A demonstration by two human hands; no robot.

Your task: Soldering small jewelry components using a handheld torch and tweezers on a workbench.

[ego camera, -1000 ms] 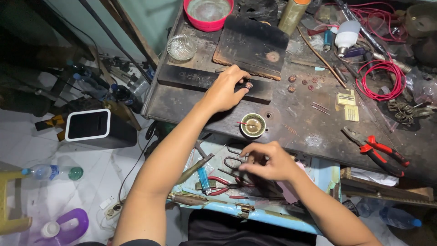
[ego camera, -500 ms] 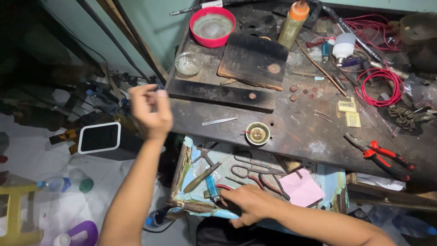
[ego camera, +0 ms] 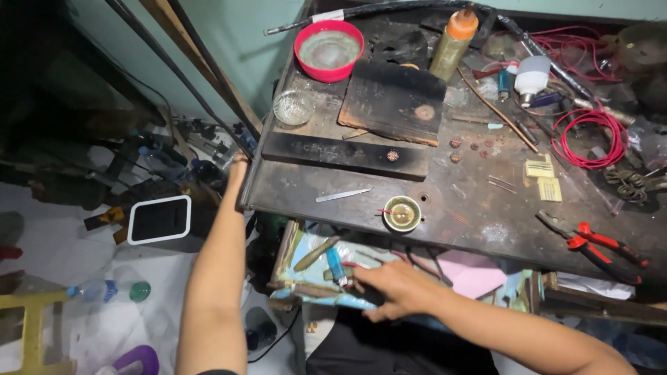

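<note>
Half a second ago our left hand [ego camera: 238, 167] was lifted in a loose fist over the floor clutter; now it has dropped to the left edge of the dark workbench [ego camera: 445, 208], just past the corner. Most of that hand is hidden behind the bench edge and our own wrist, so we cannot tell whether its fingers are curled or spread.

Our right hand [ego camera: 396, 288] has slid a little further left across the open drawer [ego camera: 306, 278] below the bench front. It lies palm down with fingers stretched fairly flat, pressing on the drawer's contents; whatever sits under the palm is covered, and we cannot say if anything is gripped. Just beside the fingertips lies a blue-handled tool [ego camera: 336, 266], and a wooden-handled tool [ego camera: 316, 253] rests near it.

On the bench, the small round brass dish [ego camera: 401, 212] and the thin metal blade [ego camera: 344, 195] sit where they did before. Red-handled pliers [ego camera: 590, 244] lie well apart to the right.
</note>
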